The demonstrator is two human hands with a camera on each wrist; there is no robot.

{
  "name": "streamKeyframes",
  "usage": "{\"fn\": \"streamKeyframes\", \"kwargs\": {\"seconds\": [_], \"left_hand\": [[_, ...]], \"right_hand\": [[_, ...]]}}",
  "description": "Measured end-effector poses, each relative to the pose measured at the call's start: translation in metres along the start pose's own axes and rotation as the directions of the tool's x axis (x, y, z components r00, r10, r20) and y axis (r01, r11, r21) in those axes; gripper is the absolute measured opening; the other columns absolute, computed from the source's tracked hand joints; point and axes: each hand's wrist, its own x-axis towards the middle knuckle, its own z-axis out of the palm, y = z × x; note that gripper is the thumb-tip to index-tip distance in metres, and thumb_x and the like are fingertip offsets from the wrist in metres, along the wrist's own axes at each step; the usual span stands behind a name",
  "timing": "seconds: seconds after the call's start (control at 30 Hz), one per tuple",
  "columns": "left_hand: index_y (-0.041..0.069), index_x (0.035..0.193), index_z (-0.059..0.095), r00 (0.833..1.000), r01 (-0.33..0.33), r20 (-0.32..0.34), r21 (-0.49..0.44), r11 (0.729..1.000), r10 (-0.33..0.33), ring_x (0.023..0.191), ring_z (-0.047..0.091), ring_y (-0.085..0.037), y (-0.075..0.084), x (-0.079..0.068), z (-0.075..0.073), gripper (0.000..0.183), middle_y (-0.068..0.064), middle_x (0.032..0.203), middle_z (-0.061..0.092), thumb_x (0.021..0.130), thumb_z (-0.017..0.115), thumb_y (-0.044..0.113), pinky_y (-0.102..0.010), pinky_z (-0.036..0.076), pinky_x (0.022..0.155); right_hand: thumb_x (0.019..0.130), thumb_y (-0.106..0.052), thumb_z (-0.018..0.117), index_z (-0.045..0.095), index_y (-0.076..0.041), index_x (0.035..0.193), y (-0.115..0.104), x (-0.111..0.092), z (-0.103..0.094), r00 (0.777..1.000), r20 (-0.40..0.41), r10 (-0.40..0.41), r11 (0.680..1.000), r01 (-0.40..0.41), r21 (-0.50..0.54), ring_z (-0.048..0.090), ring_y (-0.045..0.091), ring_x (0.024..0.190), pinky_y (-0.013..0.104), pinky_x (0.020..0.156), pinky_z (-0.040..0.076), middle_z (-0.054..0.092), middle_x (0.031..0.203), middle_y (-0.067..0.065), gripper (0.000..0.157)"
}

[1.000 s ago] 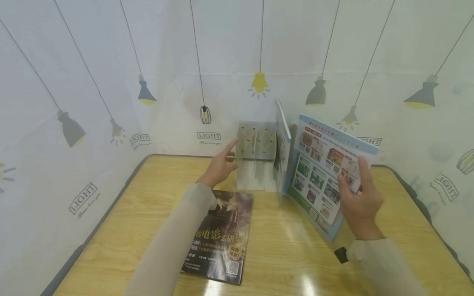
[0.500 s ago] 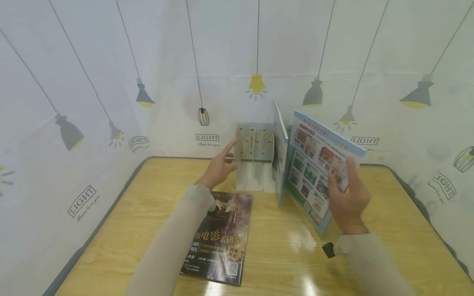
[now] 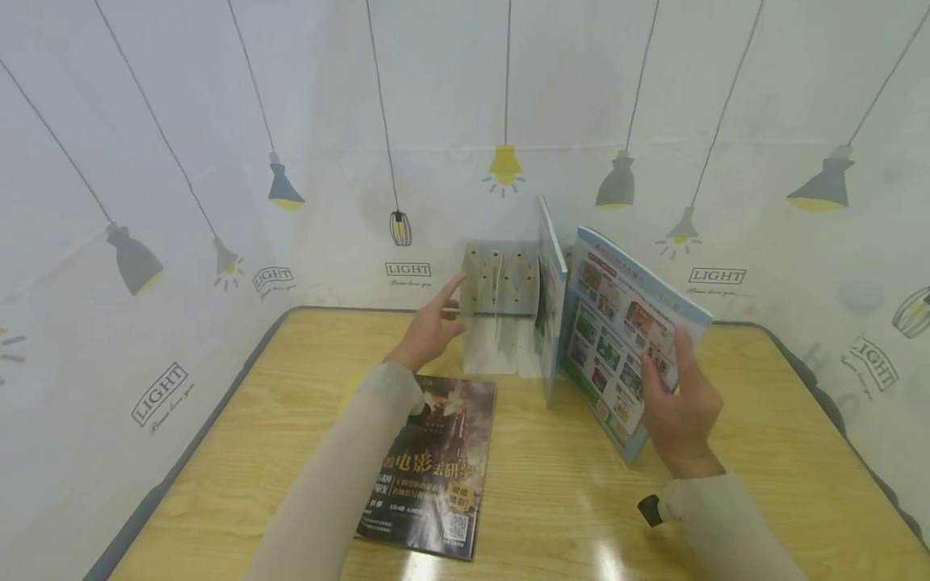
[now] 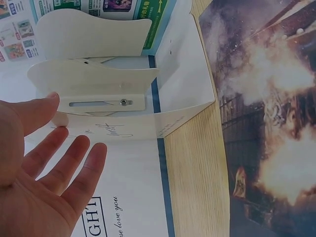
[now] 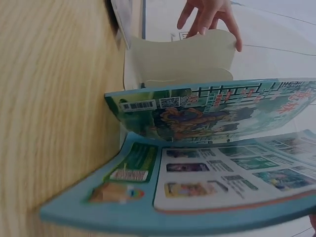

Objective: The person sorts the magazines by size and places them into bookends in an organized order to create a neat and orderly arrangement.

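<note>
Where the left sleeve [image 3: 334, 476] crosses: dark magazine [image 3: 439, 468], partly hidden
Rack [image 3: 501, 347]: upright booklet [image 3: 555, 307] standing inside
Left hand [image 3: 429, 329]: loosely holding rack's edge
Right hand [image 3: 683, 411]: gripping blue booklet [image 3: 617, 347]

Office-like nook: wood-grain tabletop [image 3: 552, 484], bookend [image 4: 94, 81], lamp-printed wall [image 3: 443, 97]

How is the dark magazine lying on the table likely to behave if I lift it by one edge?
The dark magazine will probably sag if lifted by one edge, since it looks thin. It seems unlikely to tip or roll, as it lies flat on the table. Its cover shows some sheen, so it may slip in a loose grip.
</note>
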Motion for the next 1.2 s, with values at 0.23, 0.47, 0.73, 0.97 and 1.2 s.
{"fn": "streamKeyframes", "kwargs": {"seconds": [0.23, 0.47, 0.73, 0.97, 1.2], "left_hand": [[0.037, 0.155, 0.021, 1.000, 0.001, -0.005, -0.016, 1.000, -0.001, 0.112, 0.059, -0.032, -0.002, 0.001, 0.000, 0.086, -0.023, 0.133, 0.052, 0.090, 0.067, 0.003, -0.049, 0.053, 0.088], [0.041, 0.154, 0.020, 1.000, 0.001, -0.003, -0.002, 1.000, -0.001, 0.112, 0.060, -0.030, -0.003, 0.000, 0.000, 0.088, -0.019, 0.132, 0.054, 0.090, 0.067, 0.005, -0.046, 0.054, 0.088], [0.043, 0.153, 0.020, 1.000, -0.006, -0.007, 0.010, 1.000, 0.006, 0.112, 0.060, -0.031, -0.004, 0.002, 0.002, 0.090, -0.018, 0.130, 0.056, 0.089, 0.067, 0.003, -0.045, 0.054, 0.088], [0.047, 0.152, 0.018, 1.000, -0.002, 0.006, -0.006, 1.000, 0.002, 0.115, 0.058, -0.036, -0.001, 0.002, 0.000, 0.091, -0.021, 0.133, 0.054, 0.089, 0.067, 0.003, -0.049, 0.052, 0.090], [0.039, 0.155, 0.020, 1.000, -0.011, -0.003, 0.007, 1.000, 0.011, 0.114, 0.059, -0.036, 0.000, 0.001, 0.000, 0.089, -0.023, 0.132, 0.054, 0.089, 0.068, 0.003, -0.050, 0.052, 0.089]], "right_hand": [[0.085, -0.014, 0.066, 0.053, 0.000, 0.135, 0.002, -0.002, -0.021, 0.988, 0.149, -0.045, 0.999, 0.042, 0.026, 0.066, 0.032, 0.057, 0.024, 0.042, 0.050, 0.070, 0.093, 0.024, 0.054], [0.085, -0.019, 0.056, 0.048, 0.003, 0.137, 0.001, -0.007, -0.030, 0.973, 0.219, -0.075, 0.997, 0.070, 0.030, 0.063, 0.031, 0.053, 0.028, 0.037, 0.049, 0.069, 0.091, 0.028, 0.057], [0.085, -0.019, 0.051, 0.046, 0.010, 0.136, 0.000, -0.017, -0.044, 0.945, 0.282, -0.165, 0.986, 0.154, 0.062, 0.060, 0.029, 0.048, 0.023, 0.036, 0.047, 0.067, 0.079, 0.025, 0.059], [0.088, -0.022, 0.049, 0.044, 0.012, 0.136, -0.001, -0.026, -0.057, 0.910, 0.358, -0.210, 0.978, 0.192, 0.087, 0.061, 0.026, 0.046, 0.012, 0.033, 0.036, 0.069, 0.076, 0.022, 0.059], [0.093, -0.023, 0.046, 0.043, 0.012, 0.137, -0.003, -0.029, -0.056, 0.894, 0.384, -0.229, 0.973, 0.218, 0.073, 0.066, 0.029, 0.053, 0.015, 0.034, 0.041, 0.068, 0.090, 0.028, 0.056]]}}
